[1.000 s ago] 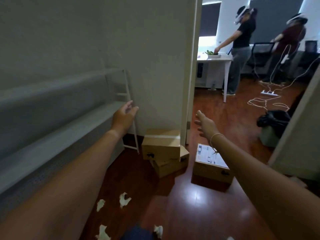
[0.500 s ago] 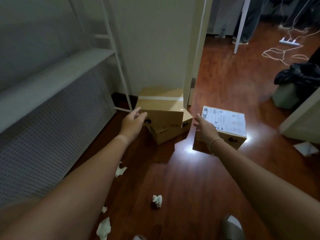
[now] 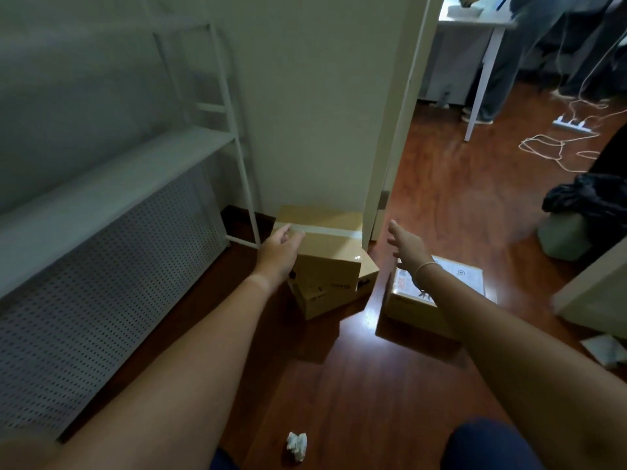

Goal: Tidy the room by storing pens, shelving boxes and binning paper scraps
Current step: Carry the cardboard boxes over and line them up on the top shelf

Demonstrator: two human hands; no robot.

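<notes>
Two brown cardboard boxes are stacked on the floor by the wall: the upper box (image 3: 330, 252) has a pale tape strip, the lower box (image 3: 325, 300) sticks out beneath it. A third box (image 3: 410, 308) with a white label lies to their right. My left hand (image 3: 280, 252) is open at the upper box's left side, touching or nearly touching it. My right hand (image 3: 407, 245) is open in the air right of the stack, above the labelled box. A crumpled paper scrap (image 3: 297, 444) lies on the floor near my feet.
A white metal shelf unit (image 3: 142, 164) with a perforated panel runs along the left wall. A door frame (image 3: 393, 130) stands behind the boxes. Beyond it are a white table leg (image 3: 481, 86), a power strip (image 3: 573, 125) with cables, a dark-bagged bin (image 3: 576, 215), and people's legs.
My view has dropped from the room ahead to the floor. Both hands came down from shelf height and reached forward to either side of the stacked boxes.
</notes>
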